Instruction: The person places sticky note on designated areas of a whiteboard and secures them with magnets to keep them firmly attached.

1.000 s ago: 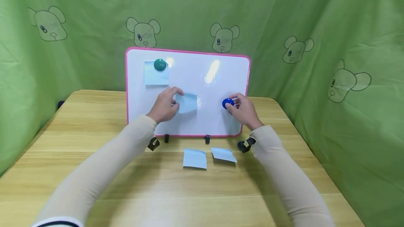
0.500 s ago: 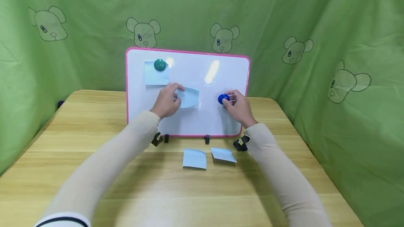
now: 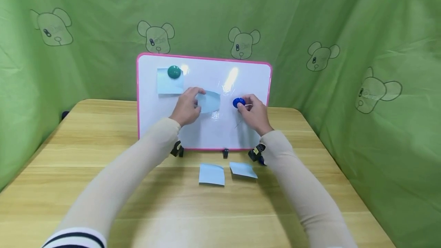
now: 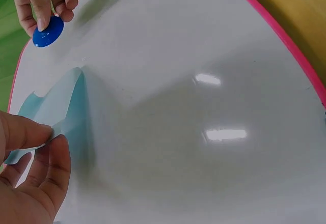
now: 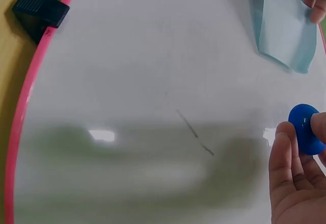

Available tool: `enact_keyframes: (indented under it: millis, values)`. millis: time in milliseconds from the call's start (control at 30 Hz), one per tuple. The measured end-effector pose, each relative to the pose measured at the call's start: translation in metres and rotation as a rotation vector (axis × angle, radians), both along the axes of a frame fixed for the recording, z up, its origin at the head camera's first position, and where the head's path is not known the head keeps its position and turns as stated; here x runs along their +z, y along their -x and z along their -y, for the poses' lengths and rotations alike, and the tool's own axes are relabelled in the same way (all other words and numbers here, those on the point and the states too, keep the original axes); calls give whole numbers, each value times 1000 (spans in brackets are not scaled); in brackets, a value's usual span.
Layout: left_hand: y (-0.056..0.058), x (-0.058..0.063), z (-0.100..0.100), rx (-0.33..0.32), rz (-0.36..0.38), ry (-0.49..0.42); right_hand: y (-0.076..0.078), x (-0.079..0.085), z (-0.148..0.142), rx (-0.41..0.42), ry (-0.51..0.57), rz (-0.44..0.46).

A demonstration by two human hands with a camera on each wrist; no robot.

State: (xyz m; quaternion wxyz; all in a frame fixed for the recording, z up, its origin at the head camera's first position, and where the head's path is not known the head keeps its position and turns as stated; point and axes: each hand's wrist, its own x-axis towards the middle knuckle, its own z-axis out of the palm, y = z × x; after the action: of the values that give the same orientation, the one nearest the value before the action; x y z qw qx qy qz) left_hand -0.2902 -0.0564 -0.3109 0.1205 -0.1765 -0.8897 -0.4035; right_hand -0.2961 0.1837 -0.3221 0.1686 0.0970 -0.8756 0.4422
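Note:
My left hand (image 3: 187,107) pinches the left edge of a light blue sticky note (image 3: 211,102) in front of the whiteboard (image 3: 206,135). In the left wrist view the note (image 4: 56,99) bends away from the thumb and finger. To its right, my right hand (image 3: 255,114) holds a round blue magnet (image 3: 239,103) by its rim between thumb and fingers. The right wrist view shows that magnet (image 5: 305,128) just off the board's surface. At the board's upper left, a green magnet (image 3: 173,72) sits over the top edge of another blue sticky note (image 3: 170,84).
Two more blue sticky notes, a left one (image 3: 211,174) and a curled right one (image 3: 243,170), lie on the wooden table (image 3: 193,217) before the board. Black clips (image 3: 225,153) support the pink-framed board's lower edge. A green curtain (image 3: 203,7) hangs behind.
My left hand has carried its sticky note up and slightly right across the board. The right hand has moved the blue magnet left and up, nearer the note.

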Motion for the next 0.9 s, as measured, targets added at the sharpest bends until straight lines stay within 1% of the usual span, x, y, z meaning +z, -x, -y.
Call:
enact_keyframes:
  millis: [100,333,500,633,767,900]
  values:
    - [1,3,-1,0,-8,3,2,4,4,-3,7,3]
    - [6,6,-5,37,-4,1,5,12,15,2,16,23]
    - [9,9,-7,50,21,-14,5,18,23,13,7,31]
    - [11,13,-7,57,34,-35,5,21,30,16,-12,24]
    - [14,17,-8,68,27,-55,8,25,36,34,-15,5]
    - [16,21,-9,85,21,-56,11,28,43,54,-5,-16]
